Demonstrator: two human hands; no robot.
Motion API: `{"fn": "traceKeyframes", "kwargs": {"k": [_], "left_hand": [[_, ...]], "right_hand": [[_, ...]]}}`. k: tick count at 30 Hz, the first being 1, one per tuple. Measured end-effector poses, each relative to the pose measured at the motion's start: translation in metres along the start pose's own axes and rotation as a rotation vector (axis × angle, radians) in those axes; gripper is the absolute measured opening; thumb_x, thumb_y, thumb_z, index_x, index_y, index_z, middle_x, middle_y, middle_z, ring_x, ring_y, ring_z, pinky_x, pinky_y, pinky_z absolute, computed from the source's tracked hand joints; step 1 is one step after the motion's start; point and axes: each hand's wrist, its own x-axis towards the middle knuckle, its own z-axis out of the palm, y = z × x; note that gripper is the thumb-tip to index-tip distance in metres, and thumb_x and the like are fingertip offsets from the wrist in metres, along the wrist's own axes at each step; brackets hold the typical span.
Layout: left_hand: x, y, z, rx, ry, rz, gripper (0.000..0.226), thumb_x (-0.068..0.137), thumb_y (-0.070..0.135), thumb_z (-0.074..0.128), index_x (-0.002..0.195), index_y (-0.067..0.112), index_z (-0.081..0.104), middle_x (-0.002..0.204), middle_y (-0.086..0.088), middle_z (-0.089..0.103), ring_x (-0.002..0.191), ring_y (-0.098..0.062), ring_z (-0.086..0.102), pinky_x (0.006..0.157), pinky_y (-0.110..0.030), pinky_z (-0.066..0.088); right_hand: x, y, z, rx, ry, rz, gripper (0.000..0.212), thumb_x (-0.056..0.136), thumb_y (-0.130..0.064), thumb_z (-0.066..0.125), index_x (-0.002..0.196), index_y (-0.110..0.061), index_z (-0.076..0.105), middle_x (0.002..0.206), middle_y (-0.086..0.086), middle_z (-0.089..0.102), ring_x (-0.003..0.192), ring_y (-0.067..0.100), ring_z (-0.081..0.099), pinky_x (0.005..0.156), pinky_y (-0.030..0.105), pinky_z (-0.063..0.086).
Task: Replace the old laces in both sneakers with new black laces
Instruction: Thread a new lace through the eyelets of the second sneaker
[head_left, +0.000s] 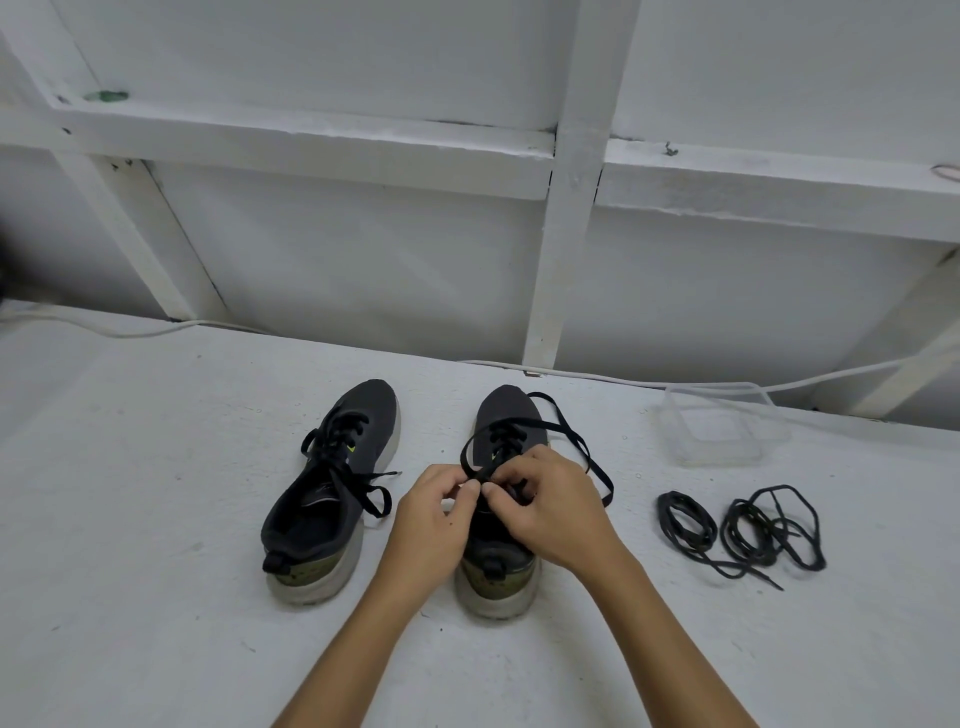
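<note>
Two dark grey sneakers stand side by side on a white bench (156, 519), heels toward the viewer and toes pointing away toward the white wall (363, 270), so each shoe's long axis runs from near to far. The right sneaker (511, 415) is the landmark here. Both hands meet over the middle of it: the left hand (434, 519) and the right hand (545, 506) each have their fingers curled and pinching the black lace (571, 434) threaded through that shoe. The fingertips nearly touch above the tongue. From the pinch, the flat lace sweeps out in a wide loop toward the toe and round the right side of the shoe. The left sneaker (332, 483) sits just to the left of the right sneaker, apart from it, its toe angled slightly rightward; it is laced in black, with the loose ends draped over its right side onto the bench. To the right of the right sneaker, well apart, lie two loose bundles of black laces (743, 530), coiled side by side. Beyond them, further from the viewer, sits a clear plastic tub (722, 426). A white cable (623, 382) runs along the back edge of the bench, behind the toes.
</note>
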Motion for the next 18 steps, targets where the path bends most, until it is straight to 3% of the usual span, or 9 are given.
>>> {"fn": "traceKeyframes", "kwargs": {"k": [4, 9, 13, 16, 18], "left_hand": [[0.001, -0.001, -0.003, -0.02, -0.057, 0.011, 0.018, 0.1, 0.011, 0.056, 0.092, 0.019, 0.07, 0.102, 0.003, 0.064, 0.093, -0.002, 0.06, 0.076, -0.011, 0.047], [-0.002, 0.002, -0.001, -0.005, 0.032, -0.032, 0.025, 0.101, 0.015, 0.054, 0.109, 0.033, 0.069, 0.098, 0.022, 0.071, 0.094, 0.008, 0.063, 0.076, -0.007, 0.046], [-0.002, -0.002, 0.0, 0.111, 0.115, -0.014, 0.02, 0.099, 0.019, 0.056, 0.102, 0.029, 0.073, 0.088, 0.019, 0.072, 0.086, 0.002, 0.065, 0.071, -0.016, 0.052], [-0.005, 0.001, 0.007, 0.168, 0.174, 0.016, 0.016, 0.098, 0.018, 0.058, 0.095, 0.026, 0.072, 0.083, 0.017, 0.07, 0.082, 0.001, 0.062, 0.065, -0.011, 0.046], [-0.007, 0.002, 0.01, 0.188, 0.217, 0.02, 0.015, 0.098, 0.017, 0.058, 0.095, 0.022, 0.072, 0.083, 0.015, 0.069, 0.082, 0.001, 0.061, 0.064, -0.01, 0.045]], "right_hand": [[0.001, 0.0, -0.001, -0.009, -0.021, -0.002, 0.01, 0.093, -0.041, 0.065, 0.092, -0.035, 0.073, 0.086, -0.014, 0.056, 0.075, 0.005, 0.057, 0.066, 0.022, 0.044], [-0.001, 0.0, -0.012, 0.108, -0.057, -0.027, 0.009, 0.094, -0.031, 0.067, 0.087, -0.034, 0.07, 0.089, -0.015, 0.062, 0.08, 0.005, 0.062, 0.071, 0.016, 0.046], [-0.014, 0.001, -0.026, 0.56, -0.037, 0.159, 0.018, 0.1, -0.019, 0.059, 0.083, -0.023, 0.065, 0.093, -0.008, 0.071, 0.088, 0.012, 0.067, 0.081, 0.033, 0.057], [-0.017, -0.004, -0.021, 0.909, 0.02, 0.338, 0.023, 0.104, -0.016, 0.05, 0.083, -0.016, 0.059, 0.109, -0.002, 0.076, 0.106, 0.019, 0.069, 0.088, 0.039, 0.053], [-0.016, -0.009, -0.019, 1.163, 0.065, 0.413, 0.026, 0.103, -0.015, 0.046, 0.08, -0.014, 0.058, 0.102, 0.007, 0.077, 0.107, 0.024, 0.07, 0.09, 0.041, 0.05]]}}
